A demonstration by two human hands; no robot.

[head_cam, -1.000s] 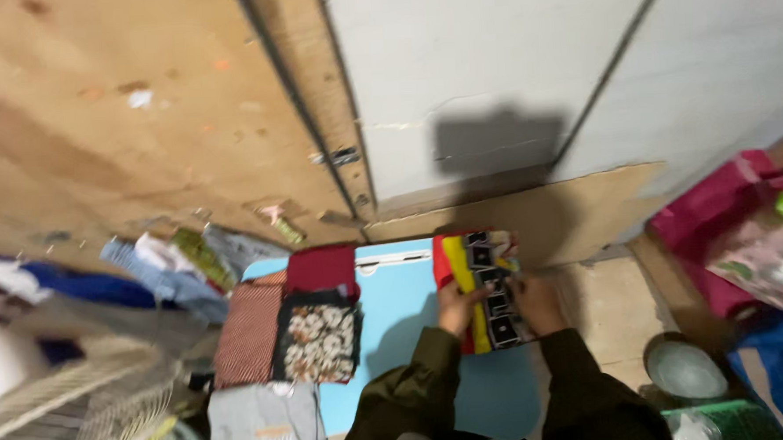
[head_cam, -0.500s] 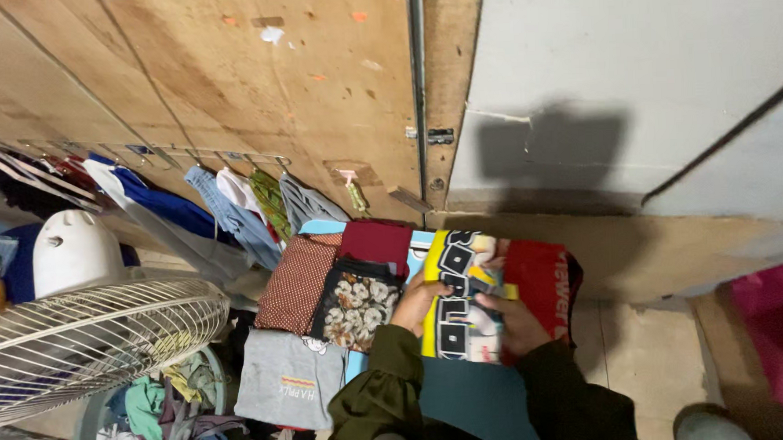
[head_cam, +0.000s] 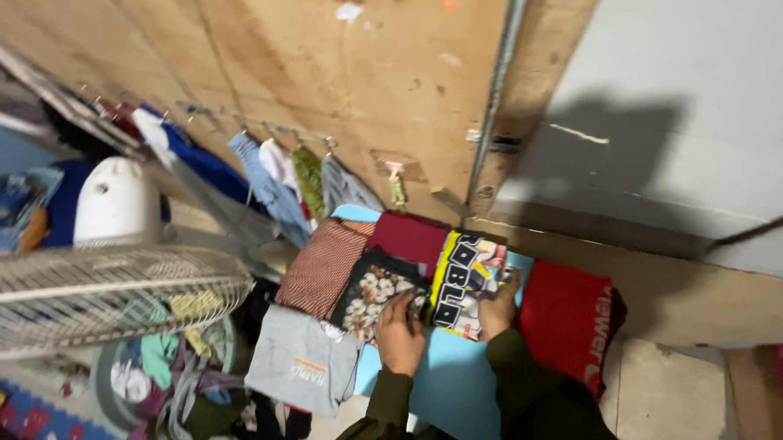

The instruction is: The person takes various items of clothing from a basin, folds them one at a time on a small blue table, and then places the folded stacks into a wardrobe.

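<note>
Both my hands rest on a folded yellow, black and white printed garment [head_cam: 465, 283] lying on a light blue board [head_cam: 456, 384]. My left hand [head_cam: 399, 334] grips its left edge, beside a folded black cloth with white flowers [head_cam: 368, 296]. My right hand [head_cam: 498, 310] presses its right side. A red folded garment [head_cam: 572, 322] lies just right of my right hand. Dark green sleeves cover both my arms.
Folded brown dotted [head_cam: 323, 267], dark red [head_cam: 410, 237] and grey [head_cam: 301, 360] clothes lie left of the printed one. A white fan [head_cam: 104, 294] stands at the left above a heap of clothes [head_cam: 179, 396]. Garments hang on a plywood wall [head_cam: 333, 82].
The printed garment has moved left off the red one and now lies beside the flowered cloth. My hands went with it, and the view swung left.
</note>
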